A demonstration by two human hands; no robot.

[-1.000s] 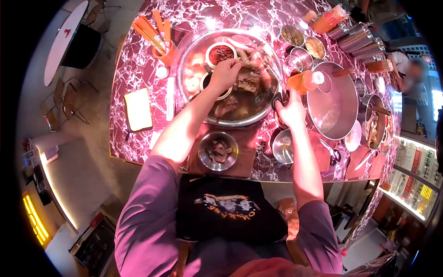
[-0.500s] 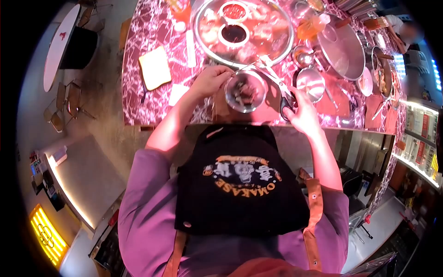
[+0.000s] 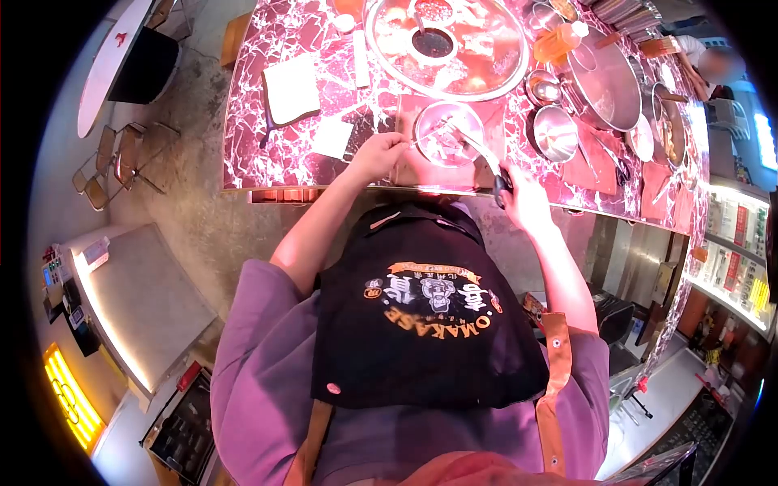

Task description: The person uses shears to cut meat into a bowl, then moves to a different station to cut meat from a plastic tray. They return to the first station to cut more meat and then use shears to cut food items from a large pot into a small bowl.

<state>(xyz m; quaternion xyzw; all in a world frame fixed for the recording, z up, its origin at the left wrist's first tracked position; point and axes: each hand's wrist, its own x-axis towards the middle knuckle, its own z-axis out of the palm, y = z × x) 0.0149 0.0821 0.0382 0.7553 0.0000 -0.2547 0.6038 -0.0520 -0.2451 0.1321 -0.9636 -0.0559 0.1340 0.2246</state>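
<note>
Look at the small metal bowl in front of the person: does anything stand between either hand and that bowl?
Nothing visible does. The left hand is at the rim of the small metal bowl. The right hand grips scissors whose blades already reach over the bowl; the counter beside it is open.

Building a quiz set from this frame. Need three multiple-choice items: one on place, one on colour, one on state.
1. Where does the small steel bowl stand?
A. between the hands, near the counter's front edge
B. on the floor
C. inside the big round pan

2. What colour is the marbled counter?
A. green
B. red-pink with white veins
C. plain black

3. What does the right hand hold?
A. nothing, palm flat
B. a cup
C. scissors by their dark handles

Answers: 1 A, the bowl sits between the left hand and the right hand; 2 B, white veins run over the red-pink top; 3 C, the blades reach over the bowl.
</note>
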